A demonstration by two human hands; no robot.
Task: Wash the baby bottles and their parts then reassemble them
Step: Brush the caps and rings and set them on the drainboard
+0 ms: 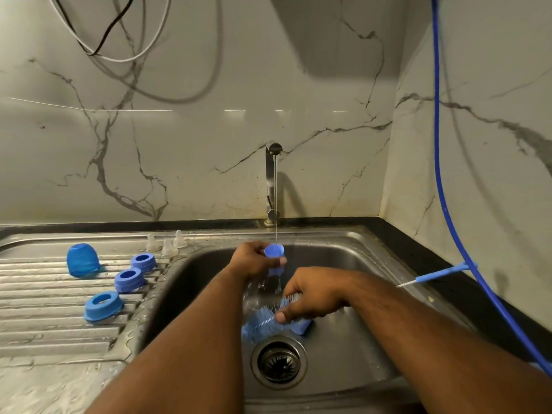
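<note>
My left hand grips a blue bottle cap under the thin stream from the tap, over the sink. My right hand holds a blue bottle brush low in the basin, near a blue sponge piece. A clear bottle seems to lie between my hands, blurred by water. On the drainboard sit three blue collar rings, one blue cap and three clear nipples.
A small blue nipple brush lies on the dark counter at the right. A blue hose hangs down the right wall. The drain strainer is at the basin's front. Cables hang on the marble wall above.
</note>
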